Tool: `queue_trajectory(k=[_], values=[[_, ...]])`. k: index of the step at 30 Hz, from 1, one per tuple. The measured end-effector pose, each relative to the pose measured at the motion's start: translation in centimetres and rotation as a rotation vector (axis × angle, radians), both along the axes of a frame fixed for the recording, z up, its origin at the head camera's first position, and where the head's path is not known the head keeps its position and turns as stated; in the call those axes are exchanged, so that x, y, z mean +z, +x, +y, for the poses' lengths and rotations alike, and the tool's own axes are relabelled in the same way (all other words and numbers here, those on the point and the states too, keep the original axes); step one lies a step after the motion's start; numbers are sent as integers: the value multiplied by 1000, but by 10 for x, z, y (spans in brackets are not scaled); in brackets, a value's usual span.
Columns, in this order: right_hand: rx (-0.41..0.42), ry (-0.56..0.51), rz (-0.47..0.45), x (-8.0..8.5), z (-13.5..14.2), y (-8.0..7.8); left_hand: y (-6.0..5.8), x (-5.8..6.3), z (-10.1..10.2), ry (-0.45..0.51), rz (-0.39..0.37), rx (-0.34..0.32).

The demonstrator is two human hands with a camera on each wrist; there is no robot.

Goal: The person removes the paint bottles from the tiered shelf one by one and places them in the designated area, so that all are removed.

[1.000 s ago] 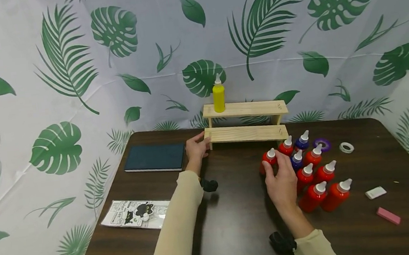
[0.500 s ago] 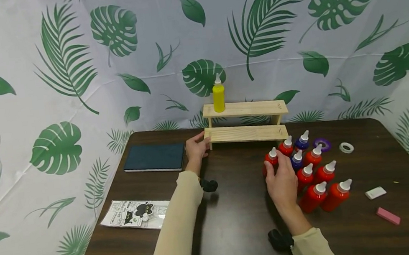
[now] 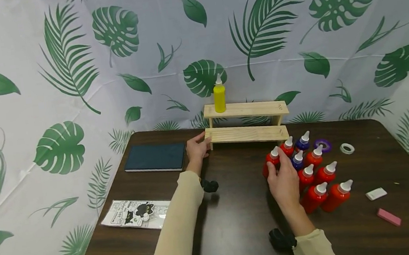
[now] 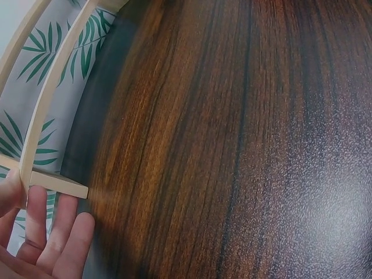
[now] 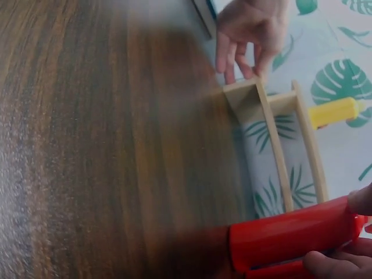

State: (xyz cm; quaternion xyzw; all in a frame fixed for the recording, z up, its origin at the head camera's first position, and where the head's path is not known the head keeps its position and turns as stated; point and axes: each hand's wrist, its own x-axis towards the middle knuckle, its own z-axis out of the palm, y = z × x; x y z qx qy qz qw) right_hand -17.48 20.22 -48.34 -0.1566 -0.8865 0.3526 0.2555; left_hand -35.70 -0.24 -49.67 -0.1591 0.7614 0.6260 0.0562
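Observation:
My left hand (image 3: 197, 147) holds the left end of a two-step wooden shelf (image 3: 247, 133). In the left wrist view, its thumb lies on one side of the board and the fingertips (image 4: 36, 200) on the other. A yellow squeeze bottle (image 3: 219, 98) with a white nozzle stands on the upper step, at the left. My right hand (image 3: 284, 181) grips a red squeeze bottle (image 3: 270, 164), upright in front of the shelf's right end. The right wrist view shows this red bottle (image 5: 290, 235) between thumb and fingers, beside another red one.
Several red squeeze bottles (image 3: 335, 196) and two blue ones (image 3: 302, 143) cluster right of the right hand. Farther right lie purple tape (image 3: 322, 145), white tape (image 3: 347, 148), a white eraser (image 3: 376, 194) and a pink block (image 3: 389, 216). Leftward are a dark notebook (image 3: 155, 157) and a cat-print packet (image 3: 135, 214).
The red bottle in my right hand has shifted slightly to the right, closer to the other bottles. My left hand keeps its place on the shelf.

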Motion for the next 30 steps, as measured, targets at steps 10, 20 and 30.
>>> queue_trajectory(k=[10, 20, 30], values=[[46, 7, 57, 31, -1, 12, 1, 0, 0, 15, 13, 4], [129, 28, 242, 87, -17, -9, 1, 0, -2, 10, 25, -4], [328, -124, 107, 96, -62, -124, -2, 0, -1, -3, -7, -4]])
